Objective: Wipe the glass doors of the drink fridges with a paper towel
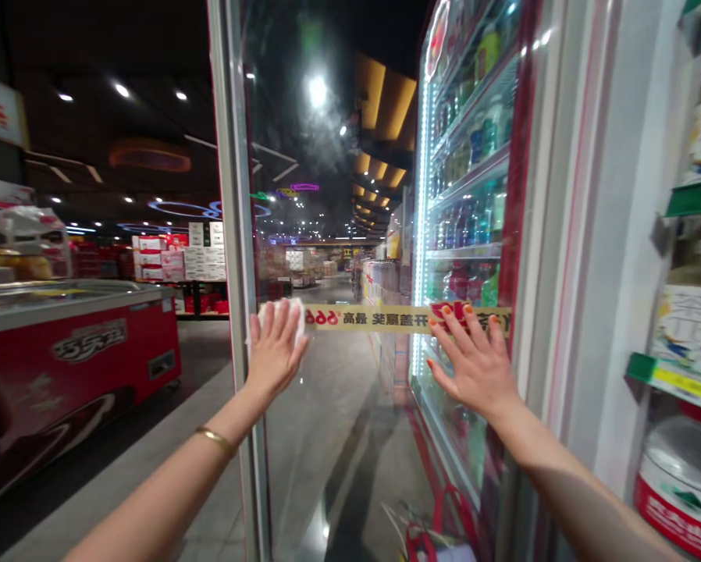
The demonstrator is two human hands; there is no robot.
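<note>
Running along the left side, a red chest freezer (pixel 75 367) stands on the shop floor, with stacked cartons (pixel 163 261) on a red-trimmed display beyond it. Next comes the glass door (pixel 339 437) of a drinks cooler, its pale metal frame (pixel 233 234) upright at the door's left edge. The left hand (pixel 275 347), a gold bangle (pixel 215 441) on its wrist, is open with the fingers spread, pressing a white cloth (pixel 296 318) flat against the glass near that frame. The cloth shows around the fingertips and is not bunched in a fist. A yellow strip (pixel 368 318) printed with red "666" and dark characters runs across the glass from the cloth to the far side of the door. The right hand (pixel 473 363) is also open, palm flat on the glass, with its orange-painted fingertips (pixel 466 311) lying over the strip and holding nothing. Rows of bottled drinks (pixel 467 226) stand lit on shelves behind the glass, and red bag handles (pixel 444 519) show low down below the door. At far right, a store shelf with a green rail (pixel 695 199) holds packaged goods above a red-and-white tub (pixel 681 492).
</note>
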